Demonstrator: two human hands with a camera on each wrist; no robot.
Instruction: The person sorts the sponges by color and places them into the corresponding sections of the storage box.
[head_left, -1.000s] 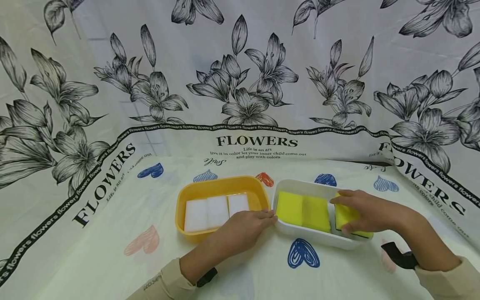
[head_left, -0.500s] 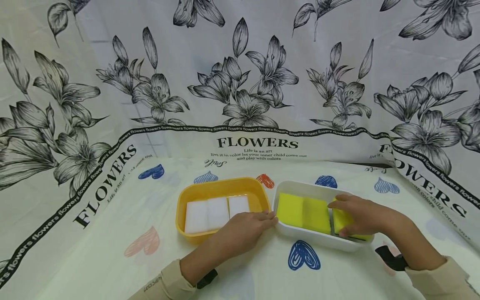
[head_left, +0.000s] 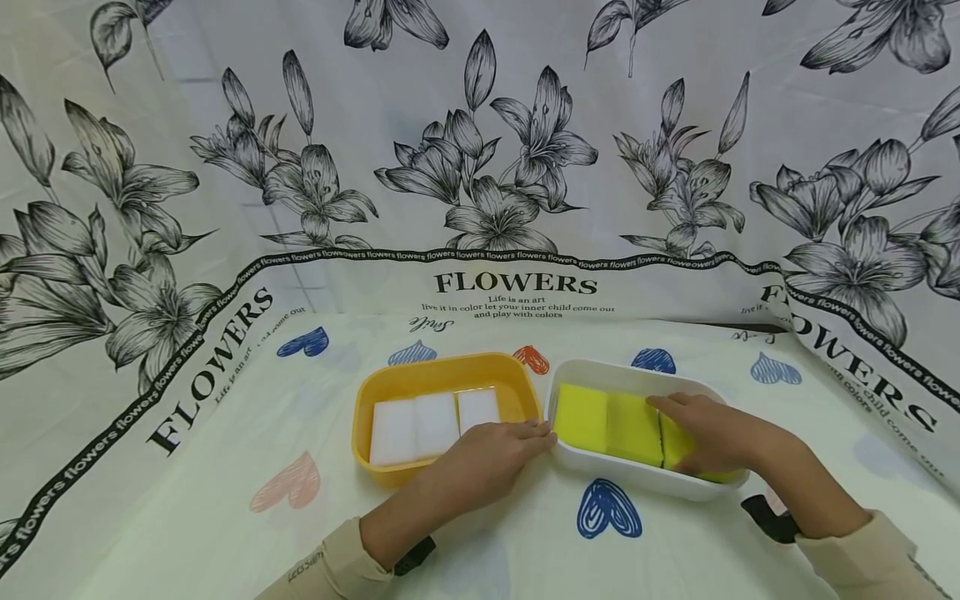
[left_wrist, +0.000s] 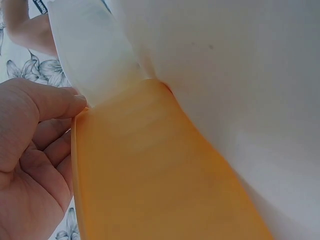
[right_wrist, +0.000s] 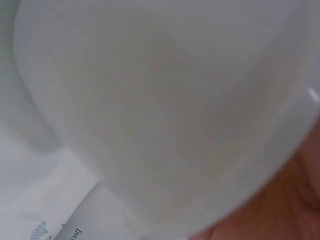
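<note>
My right hand (head_left: 716,433) grips a yellow sponge (head_left: 675,442) at the right end of the white tub (head_left: 622,477), thumb on the near side and fingers on the far side. That sponge now sits against the other yellow sponges (head_left: 607,421) in a row. My left hand (head_left: 483,462) holds the yellow tub's rim at its near right corner, where both tubs meet; in the left wrist view the thumb (left_wrist: 65,102) lies over that corner. White sponge blocks (head_left: 412,427) lie in the yellow tub (head_left: 375,383). The white tub's outside fills most of the right wrist view, hiding the right fingertips.
Both tubs stand side by side on a white cloth (head_left: 187,517) printed with hearts. Behind them rises a flower-printed curtain (head_left: 420,200), which also runs along both sides. A black strap (head_left: 772,521) is on the right wrist.
My right hand has moved left with the yellow sponge, and the gap between it and its neighbour has closed. The left hand has stayed at the tubs' meeting corner.
</note>
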